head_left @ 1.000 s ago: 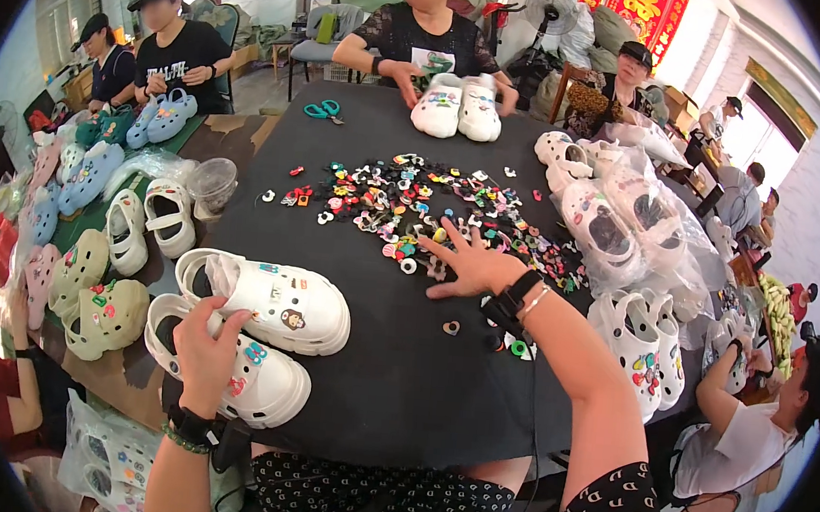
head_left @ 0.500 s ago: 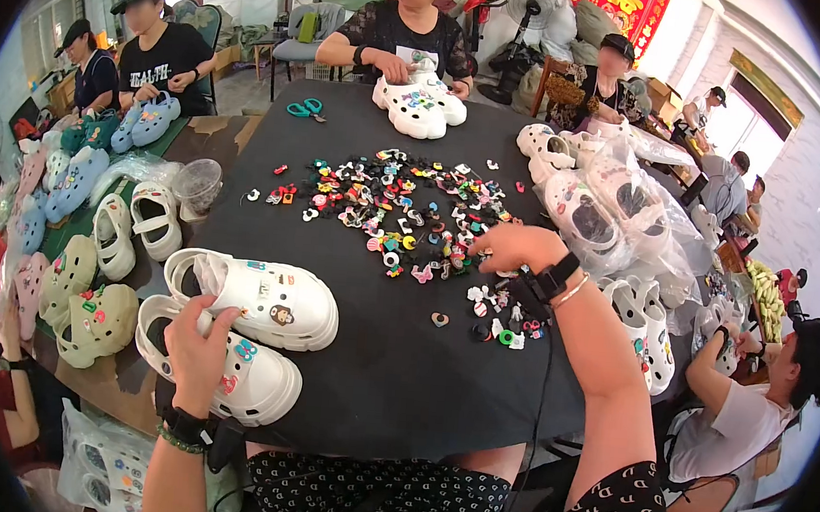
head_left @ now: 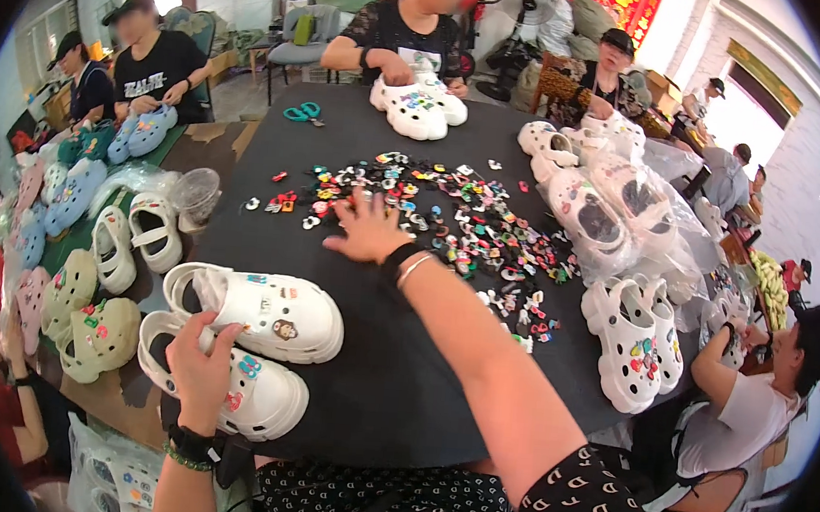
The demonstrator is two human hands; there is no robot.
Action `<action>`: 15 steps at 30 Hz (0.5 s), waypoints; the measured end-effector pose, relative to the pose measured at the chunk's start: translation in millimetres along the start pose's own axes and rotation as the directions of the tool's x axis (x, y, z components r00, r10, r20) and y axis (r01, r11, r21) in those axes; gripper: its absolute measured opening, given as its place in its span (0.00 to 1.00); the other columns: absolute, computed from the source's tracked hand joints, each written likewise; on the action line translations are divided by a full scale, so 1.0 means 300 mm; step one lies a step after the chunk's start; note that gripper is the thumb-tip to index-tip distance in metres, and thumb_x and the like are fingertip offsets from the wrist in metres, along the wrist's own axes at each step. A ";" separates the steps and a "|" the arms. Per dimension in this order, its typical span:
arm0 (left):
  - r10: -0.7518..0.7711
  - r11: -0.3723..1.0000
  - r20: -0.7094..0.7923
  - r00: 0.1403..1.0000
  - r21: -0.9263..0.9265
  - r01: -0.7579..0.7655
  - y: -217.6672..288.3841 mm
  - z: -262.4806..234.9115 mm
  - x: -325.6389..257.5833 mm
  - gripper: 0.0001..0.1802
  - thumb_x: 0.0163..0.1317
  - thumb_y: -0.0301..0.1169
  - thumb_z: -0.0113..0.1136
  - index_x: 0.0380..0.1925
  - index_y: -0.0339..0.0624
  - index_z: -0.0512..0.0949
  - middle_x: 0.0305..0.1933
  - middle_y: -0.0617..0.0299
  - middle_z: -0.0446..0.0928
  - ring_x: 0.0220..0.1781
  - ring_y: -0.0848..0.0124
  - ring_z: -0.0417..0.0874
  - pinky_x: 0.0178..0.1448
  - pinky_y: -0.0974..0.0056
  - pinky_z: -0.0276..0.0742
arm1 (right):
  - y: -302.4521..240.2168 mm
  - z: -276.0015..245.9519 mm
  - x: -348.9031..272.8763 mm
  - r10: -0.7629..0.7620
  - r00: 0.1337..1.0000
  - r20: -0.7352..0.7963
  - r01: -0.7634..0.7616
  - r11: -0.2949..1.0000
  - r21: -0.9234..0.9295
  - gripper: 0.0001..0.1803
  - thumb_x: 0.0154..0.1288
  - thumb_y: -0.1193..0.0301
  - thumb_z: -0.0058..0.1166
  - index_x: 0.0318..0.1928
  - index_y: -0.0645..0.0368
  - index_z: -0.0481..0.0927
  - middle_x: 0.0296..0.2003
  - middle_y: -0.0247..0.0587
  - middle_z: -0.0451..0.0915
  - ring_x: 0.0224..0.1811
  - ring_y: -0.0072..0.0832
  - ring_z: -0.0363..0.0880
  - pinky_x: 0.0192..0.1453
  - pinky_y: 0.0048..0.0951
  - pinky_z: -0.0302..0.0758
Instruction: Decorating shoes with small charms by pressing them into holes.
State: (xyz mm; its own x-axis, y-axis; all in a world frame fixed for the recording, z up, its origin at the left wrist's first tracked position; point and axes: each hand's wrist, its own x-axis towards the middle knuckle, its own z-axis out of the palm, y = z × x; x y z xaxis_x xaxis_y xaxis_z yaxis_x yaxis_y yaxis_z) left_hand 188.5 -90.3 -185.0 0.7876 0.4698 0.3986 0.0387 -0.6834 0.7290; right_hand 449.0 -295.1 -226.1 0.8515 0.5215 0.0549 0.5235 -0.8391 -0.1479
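Note:
Two white clogs lie side by side at the near left of the black table, toes pointing right. The far clog (head_left: pixel 285 315) carries a brown-and-beige character charm and small blue and pink charms. My left hand (head_left: pixel 201 360) grips the near clog (head_left: pixel 269 401) by its upper edge, thumb toward the other shoe; that one has blue and pink charms. My right hand (head_left: pixel 371 229) reaches across to the left side of the pile of colourful shoe charms (head_left: pixel 471 213). Its fingers are spread, palm down, over the charms, and I see nothing held in it.
Teal scissors (head_left: pixel 304 113) lie at the far left. More white clogs (head_left: pixel 626 345), some bagged in clear plastic (head_left: pixel 616 210), line the right edge. Green, blue and pink clogs (head_left: pixel 100 338) crowd the left side. Across the table a person (head_left: pixel 413 30) handles white clogs (head_left: pixel 417 107).
My right hand has swept from the right side of the charm pile to its left side, its fingers spreading. The charms on the right lie more scattered. My left hand keeps its grip.

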 end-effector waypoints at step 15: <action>0.085 0.996 -0.031 0.996 0.012 -0.085 -0.013 0.007 0.007 0.20 0.57 0.36 0.71 0.40 0.30 0.81 0.28 0.50 0.82 0.28 0.64 0.79 0.39 0.62 0.74 | 0.120 -0.087 -0.530 -0.141 0.988 0.064 0.148 0.980 -0.130 0.38 0.67 0.40 0.49 0.73 0.36 0.62 0.78 0.41 0.47 0.78 0.59 0.42 0.73 0.72 0.45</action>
State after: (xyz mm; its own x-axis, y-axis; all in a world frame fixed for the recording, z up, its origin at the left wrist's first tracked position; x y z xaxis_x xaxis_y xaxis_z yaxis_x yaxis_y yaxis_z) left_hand 191.3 -88.0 -188.1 0.7688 0.4270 0.4760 -0.0205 -0.7275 0.6858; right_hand 333.3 -412.4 -214.5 0.7653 0.6436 0.0116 0.6437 -0.7652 -0.0088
